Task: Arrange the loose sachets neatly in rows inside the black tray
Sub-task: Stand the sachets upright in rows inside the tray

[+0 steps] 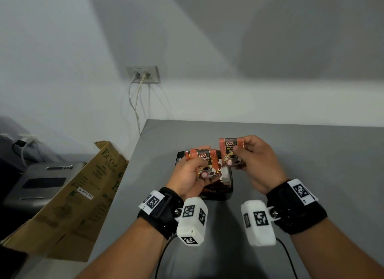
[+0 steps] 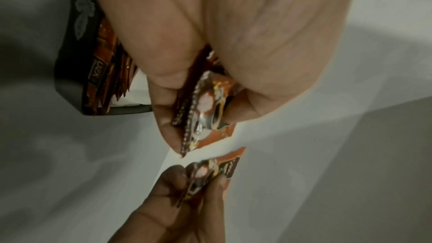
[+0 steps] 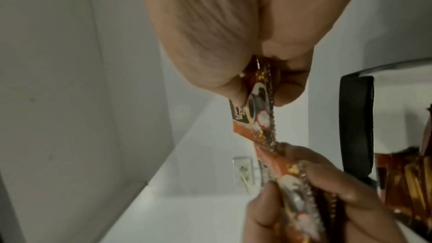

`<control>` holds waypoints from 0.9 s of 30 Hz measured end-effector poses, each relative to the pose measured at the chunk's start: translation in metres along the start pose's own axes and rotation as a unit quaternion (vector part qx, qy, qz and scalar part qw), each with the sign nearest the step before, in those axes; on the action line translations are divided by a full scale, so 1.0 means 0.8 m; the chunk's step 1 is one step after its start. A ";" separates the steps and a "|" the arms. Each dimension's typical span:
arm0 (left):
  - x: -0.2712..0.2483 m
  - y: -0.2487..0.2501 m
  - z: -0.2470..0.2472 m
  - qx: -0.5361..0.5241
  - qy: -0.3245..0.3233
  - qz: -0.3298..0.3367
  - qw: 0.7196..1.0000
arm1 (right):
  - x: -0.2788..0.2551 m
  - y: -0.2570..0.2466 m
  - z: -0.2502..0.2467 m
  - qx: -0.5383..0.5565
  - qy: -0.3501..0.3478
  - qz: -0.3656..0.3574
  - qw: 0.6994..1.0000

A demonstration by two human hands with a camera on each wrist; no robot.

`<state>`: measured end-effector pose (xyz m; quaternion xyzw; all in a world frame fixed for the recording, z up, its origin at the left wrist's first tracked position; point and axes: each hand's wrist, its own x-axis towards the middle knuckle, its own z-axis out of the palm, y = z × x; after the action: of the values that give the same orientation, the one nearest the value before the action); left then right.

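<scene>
My left hand (image 1: pixel 194 170) grips a small stack of red-brown coffee sachets (image 1: pixel 204 163) above the black tray (image 1: pixel 218 194), which stands on the grey table. Thumb and fingers of my right hand (image 1: pixel 239 151) pinch a single sachet (image 1: pixel 230 152), held upright just right of the stack and apart from it. In the left wrist view the stack (image 2: pixel 205 110) sits between thumb and fingers, and several sachets (image 2: pixel 107 73) stand on edge inside the tray (image 2: pixel 70 58). In the right wrist view the single sachet (image 3: pixel 257 106) hangs from my fingertips beside the tray's wall (image 3: pixel 355 127).
The grey table (image 1: pixel 291 154) ends at a left edge, past which a brown cardboard box (image 1: pixel 72 195) leans. Behind that sits a grey device (image 1: pixel 41 181). A wall socket (image 1: pixel 143 74) with hanging cables is on the white wall behind.
</scene>
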<state>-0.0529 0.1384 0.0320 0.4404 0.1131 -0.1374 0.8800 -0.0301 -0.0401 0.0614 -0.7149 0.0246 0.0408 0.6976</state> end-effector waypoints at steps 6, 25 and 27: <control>-0.004 -0.004 0.007 0.041 0.012 0.051 0.998 | -0.013 0.003 0.014 0.019 -0.058 0.028 0.998; -0.016 -0.002 0.005 0.066 0.017 0.038 0.997 | -0.022 0.010 0.035 0.088 -0.088 0.092 0.988; -0.017 0.000 0.001 0.031 0.027 0.008 0.999 | -0.019 0.007 0.032 0.094 -0.065 0.092 0.989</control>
<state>-0.0652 0.1396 0.0366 0.4722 0.1288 -0.1216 0.8635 -0.0461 -0.0152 0.0563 -0.6369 0.0483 0.1484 0.7549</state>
